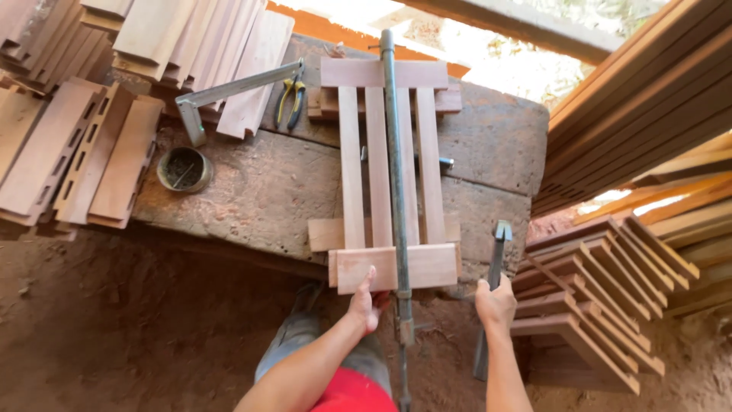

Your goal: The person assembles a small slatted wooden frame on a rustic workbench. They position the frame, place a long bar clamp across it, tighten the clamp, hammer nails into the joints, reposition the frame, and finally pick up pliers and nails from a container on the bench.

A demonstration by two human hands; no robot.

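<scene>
Planks [72,152], slotted and reddish, lie stacked at the far left, with more boards [191,38] piled above them across the bench's far corner. Tin [184,168], round and shallow, sits on the bench [259,191] near its left end, holding small dark bits too small to tell. Square [229,95], grey metal, lies angled just beyond the tin, one leg under the boards. Pliers [290,98] with yellow and dark handles rest just right of the square's long leg. Frame [385,175], made of three upright slats between two cross rails, lies flat at mid-bench, its near rail overhanging the bench edge. Clamp [396,191], a long grey bar, runs lengthwise over the frame's middle and past both rails. Left hand [368,304] grips the near rail from below, thumb laid on top, fingers wrapped under and out of sight. Right hand [496,301] is closed around the handle of a hammer [494,267], head raised just right of the frame and apart from it. Stack [587,305] of finished frames stands at the right on the dirt floor, with long boards [640,99] leaning above it.
</scene>
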